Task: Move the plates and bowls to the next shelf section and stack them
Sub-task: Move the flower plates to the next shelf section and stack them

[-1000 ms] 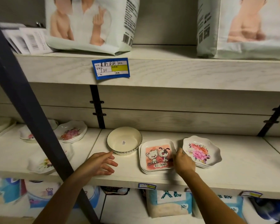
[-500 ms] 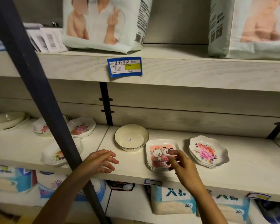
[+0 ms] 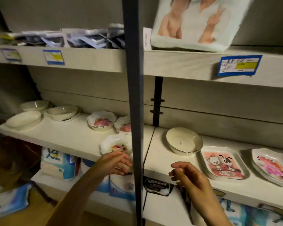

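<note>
On the right shelf section (image 3: 170,162) stand a cream bowl (image 3: 184,141), a stack of square cartoon plates (image 3: 224,162) and a stack of floral plates (image 3: 273,166). The left section holds a floral plate (image 3: 115,145) near the front edge, two floral bowls (image 3: 102,121) behind it and cream bowls (image 3: 62,111) further left. My left hand (image 3: 114,163) reaches just below the front floral plate, fingers loose, holding nothing. My right hand (image 3: 188,175) hovers in front of the right section's edge, fingers loosely curled, empty.
A dark metal upright (image 3: 134,111) stands in front between the two sections, close to my left hand. The upper shelf carries a nappy pack (image 3: 198,23) and packets, with blue price labels (image 3: 238,65) on its edge. Tissue packs (image 3: 59,165) fill the lower shelf.
The view has swung left, showing more of the left section. My right hand has let go of the cartoon plates and drawn back left. My left hand has moved towards the front floral plate.
</note>
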